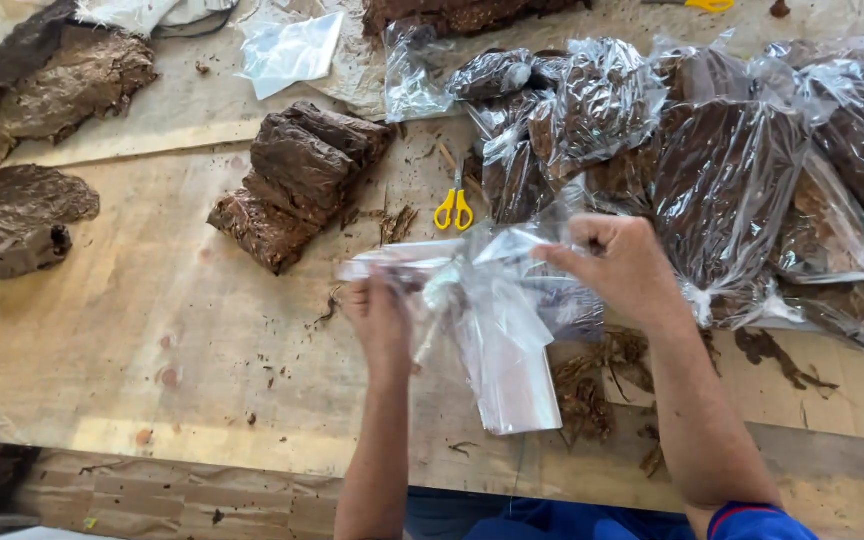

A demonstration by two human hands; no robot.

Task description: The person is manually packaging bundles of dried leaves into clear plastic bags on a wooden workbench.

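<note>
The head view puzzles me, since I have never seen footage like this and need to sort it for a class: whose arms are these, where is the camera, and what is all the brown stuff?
The single picture comes from a camera worn on a person's head, looking down at their own bare arms over a wooden table. The left hand and right hand both hold an empty clear plastic bag, pulling it open between them. On the table lie stacks of dark brown dried leaves, looking like tobacco, with more piles at the left edge. To the right lie clear bags filled with the same leaves. Yellow-handled scissors lie just beyond the hands, and leaf crumbs are scattered under the bag.
</note>
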